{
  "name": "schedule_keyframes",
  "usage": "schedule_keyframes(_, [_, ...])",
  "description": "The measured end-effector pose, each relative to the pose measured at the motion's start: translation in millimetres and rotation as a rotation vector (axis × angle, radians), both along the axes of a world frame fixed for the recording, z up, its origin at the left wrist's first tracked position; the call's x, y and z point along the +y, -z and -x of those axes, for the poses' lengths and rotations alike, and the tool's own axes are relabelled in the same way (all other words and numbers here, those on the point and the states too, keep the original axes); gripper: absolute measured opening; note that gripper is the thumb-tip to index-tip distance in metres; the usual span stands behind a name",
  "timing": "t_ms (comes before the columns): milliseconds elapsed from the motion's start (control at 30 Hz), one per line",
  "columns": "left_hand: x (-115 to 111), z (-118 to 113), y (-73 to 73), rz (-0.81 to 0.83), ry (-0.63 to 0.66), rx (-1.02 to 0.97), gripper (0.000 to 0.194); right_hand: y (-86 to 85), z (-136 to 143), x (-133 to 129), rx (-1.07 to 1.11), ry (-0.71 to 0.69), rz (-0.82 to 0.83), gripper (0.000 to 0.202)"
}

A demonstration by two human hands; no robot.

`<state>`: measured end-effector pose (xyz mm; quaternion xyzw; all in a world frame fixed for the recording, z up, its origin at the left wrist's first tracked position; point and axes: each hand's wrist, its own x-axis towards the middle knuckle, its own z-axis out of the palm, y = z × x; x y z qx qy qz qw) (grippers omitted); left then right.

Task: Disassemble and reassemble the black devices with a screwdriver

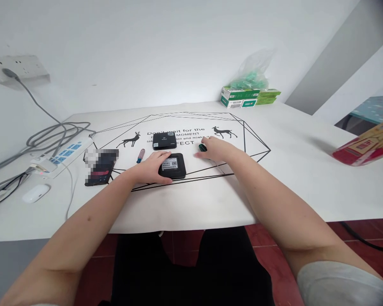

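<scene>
A flat black box (174,165) with rounded corners and a white label lies on the printed mat. My left hand (153,168) grips its left side, fingers over the far edge and thumb along the near one. My right hand (213,149) is to the right of the box, closed around a small dark green and black object (202,147), perhaps a handle; most of it is hidden in the palm. Behind the held box lies a second black box (164,141) with small stickers. A screwdriver (141,155) with a clear reddish and blue handle lies left of it.
On the left are a phone (102,167), a white earphone case (36,193), a power strip (67,154) and coiled grey cables. Green-and-white cartons (239,97) under a plastic bag (253,72) stand against the wall. A red snack bag (365,144) is at the right.
</scene>
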<state>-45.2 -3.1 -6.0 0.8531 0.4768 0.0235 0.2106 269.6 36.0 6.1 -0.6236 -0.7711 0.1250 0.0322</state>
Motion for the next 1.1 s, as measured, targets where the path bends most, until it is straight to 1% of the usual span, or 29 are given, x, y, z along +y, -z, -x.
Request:
schedule_keyframes(33, [-1, -3, 0.2, -0.011, -0.012, -0.023, 0.116, -0.2, -1, 1, -0.007, 0.034, 0.043, 0.072])
schedule_keyframes(100, [-3, -10, 1.6, -0.037, -0.022, -0.068, 0.112, 0.5, 1, 1, 0.026, 0.033, 0.068, 0.067])
schedule_keyframes(167, [-4, -17, 3.8, -0.053, -0.011, -0.102, 0.111, 1.5, 6, -1, 0.077, 0.022, 0.030, 0.070])
schedule_keyframes(267, [-5, -24, 6.2, -0.065, 0.016, -0.149, 0.110, 3.1, 14, -3, 0.137, 0.065, -0.033, 0.072])
schedule_keyframes(333, [-6, -26, 6.5, -0.040, 0.024, -0.152, 0.110, 5.1, 16, -2, 0.197, 0.099, -0.080, 0.072])
schedule_keyframes(400, [-7, -27, 5.5, -0.014, 0.021, -0.141, 0.111, 8.2, 15, 1, 0.273, 0.099, -0.141, 0.071])
schedule_keyframes(467, [-8, -27, 3.7, -0.007, 0.022, -0.143, 0.112, 11.7, 15, 4, 0.373, 0.070, -0.238, 0.068])
schedule_keyframes(567, [-11, -28, 0.9, -0.002, 0.027, -0.164, 0.111, 15.4, 15, 7, 0.553, 0.028, -0.428, 0.062])
schedule_keyframes(633, [-12, -29, 0.0, -0.003, 0.035, -0.178, 0.111, 16.8, 17, 7, 0.678, -0.013, -0.519, 0.060])
schedule_keyframes(767, [-13, -32, 1.7, -0.028, 0.066, -0.187, 0.113, 20.8, 22, 5, 0.873, -0.109, -0.628, 0.062])
schedule_keyframes(900, [-10, -32, 4.9, -0.022, 0.093, -0.154, 0.115, 27.0, 27, 6, 1.006, -0.161, -0.719, 0.065])
schedule_keyframes(1000, [-5, -26, 5.7, 0.009, 0.112, -0.078, 0.127, 29.6, 32, 5, 1.073, -0.199, -0.747, 0.064])
schedule_keyframes(1100, [-1, -16, 6.3, 0.029, 0.099, 0.035, 0.144, 29.6, 36, 1, 1.059, -0.242, -0.772, 0.061])
